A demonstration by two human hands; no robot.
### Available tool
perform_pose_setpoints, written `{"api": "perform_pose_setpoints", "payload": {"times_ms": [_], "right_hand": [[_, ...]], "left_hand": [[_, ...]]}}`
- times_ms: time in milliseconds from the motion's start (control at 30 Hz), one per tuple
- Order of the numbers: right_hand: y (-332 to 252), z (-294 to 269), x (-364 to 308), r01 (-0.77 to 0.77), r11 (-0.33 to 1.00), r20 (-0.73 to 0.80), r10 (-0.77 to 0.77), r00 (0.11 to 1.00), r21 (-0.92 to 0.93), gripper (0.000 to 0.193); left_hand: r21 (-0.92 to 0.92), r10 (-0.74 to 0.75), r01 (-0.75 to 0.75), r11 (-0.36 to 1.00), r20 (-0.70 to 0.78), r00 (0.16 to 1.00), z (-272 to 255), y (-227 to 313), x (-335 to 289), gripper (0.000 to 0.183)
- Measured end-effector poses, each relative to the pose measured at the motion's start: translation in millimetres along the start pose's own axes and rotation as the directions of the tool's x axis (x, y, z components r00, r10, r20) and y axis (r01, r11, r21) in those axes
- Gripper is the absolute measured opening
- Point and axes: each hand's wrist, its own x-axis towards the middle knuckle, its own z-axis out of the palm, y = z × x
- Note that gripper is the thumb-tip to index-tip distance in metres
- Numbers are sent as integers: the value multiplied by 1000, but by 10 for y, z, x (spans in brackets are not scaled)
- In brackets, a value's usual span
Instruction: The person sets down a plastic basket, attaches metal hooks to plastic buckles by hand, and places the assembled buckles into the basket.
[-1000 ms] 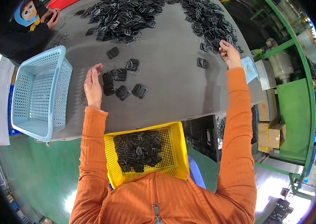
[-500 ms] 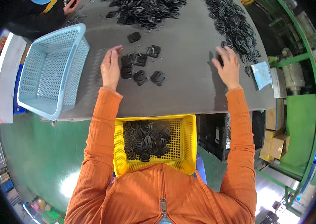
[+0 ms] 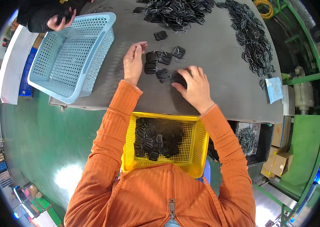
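On the grey table, my left hand rests with fingers stretched out, holding nothing, just left of a group of black plastic buckles. Some of these buckles have thin metal hooks on them. At the group's right side, my right hand has thumb and fingers curved round a dark, blurred buckle. A single buckle lies apart, farther back. Below the table edge, a yellow basket in front of me holds many black buckles.
A light blue basket stands at the left, with a co-worker's hand over its far rim. Heaps of black buckles and hooked black pieces lie farther back and right. A blue packet sits at the right edge.
My right hand has moved left from beside the right-hand heap to the buckle group. My left hand has stayed beside the buckles. The view has shifted; the co-worker's hand is now at the blue basket.
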Motion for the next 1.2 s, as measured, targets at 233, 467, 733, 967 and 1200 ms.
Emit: {"api": "perform_pose_setpoints", "payload": {"times_ms": [233,467,733,967,1200], "right_hand": [[17,90,384,-147,960,-12,154,988,239,28],[456,162,1017,-415,897,291,360,886,153,22],[861,-201,980,-664,318,488,482,728,677,18],[652,80,974,-452,817,209,402,891,358,32],[639,-276,901,-571,698,210,538,816,431,61]], "left_hand": [[416,262,-302,858,153,953,66,-12,173,24],[659,224,-428,619,374,900,378,-67,757,43],[-260,-290,391,883,353,890,-232,290,692,24],[763,-29,-291,577,375,927,-123,353,203,44],[721,-318,-117,683,437,841,-181,487,343,45]]}}
